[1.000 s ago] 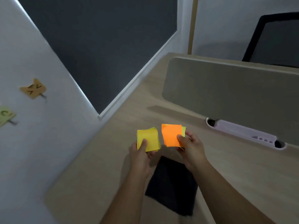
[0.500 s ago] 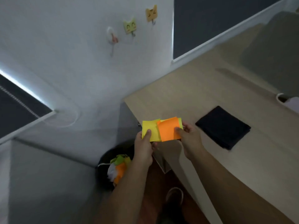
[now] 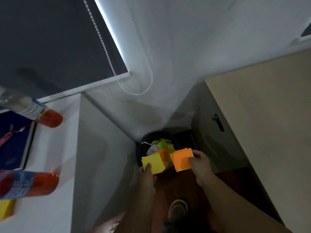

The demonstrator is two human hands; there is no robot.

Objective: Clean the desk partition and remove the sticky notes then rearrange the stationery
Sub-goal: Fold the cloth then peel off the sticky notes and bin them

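A: What is gripped above the round black waste bin (image 3: 140, 158)?

B: A stack of square yellow paper sticky notes (image 3: 154, 162) is pinched by the left hand (image 3: 147, 174), thumb on top, over the bin's near left rim.

A: And on the other side?

B: A stack of square orange paper sticky notes (image 3: 182, 159) is pinched by the right hand (image 3: 201, 163) over the bin's near right rim. Crumpled green and orange notes (image 3: 162, 147) are seen inside the bin.

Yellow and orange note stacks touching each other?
Apart. Head view shows the bin's contents between the yellow stack in the left hand and the orange stack in the right hand.
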